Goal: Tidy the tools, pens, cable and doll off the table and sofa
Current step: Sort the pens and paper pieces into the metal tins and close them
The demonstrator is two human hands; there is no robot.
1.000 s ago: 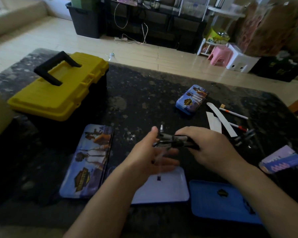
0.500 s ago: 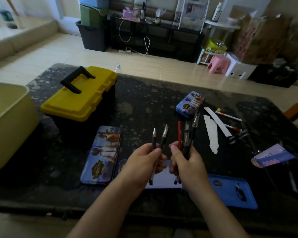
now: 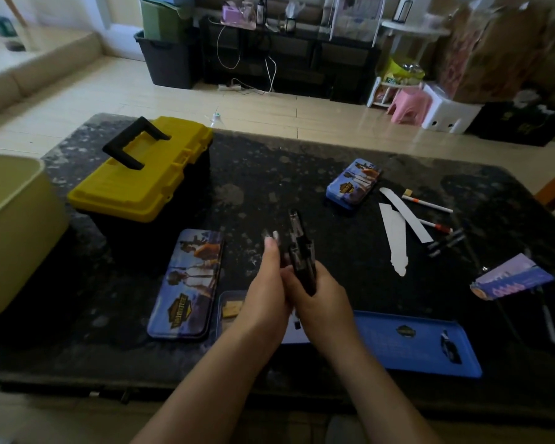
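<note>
Over the middle of the black table [image 3: 302,161], my right hand [image 3: 324,302] grips a bundle of dark pens [image 3: 298,251] that point up and away. My left hand [image 3: 266,283] is pressed against its left side and holds pens too; only their pale tips show above the thumb. Below my hands lies an open pencil tin [image 3: 229,310], partly hidden. More pens lie at the right: two white ones [image 3: 428,205] and some black ones [image 3: 446,243]. The closed yellow toolbox [image 3: 141,177] stands at the left.
A printed tin lid [image 3: 186,283] lies left of my hands and a blue tray [image 3: 414,342] to the right. A small printed tin [image 3: 353,184], white paper strips [image 3: 394,238] and a purple card [image 3: 510,278] lie further right. A beige bin [image 3: 10,232] stands at the left edge.
My hands, which held two separate groups of upright pens, have come together. The pens now form one bundle between them, tilted away from me.
</note>
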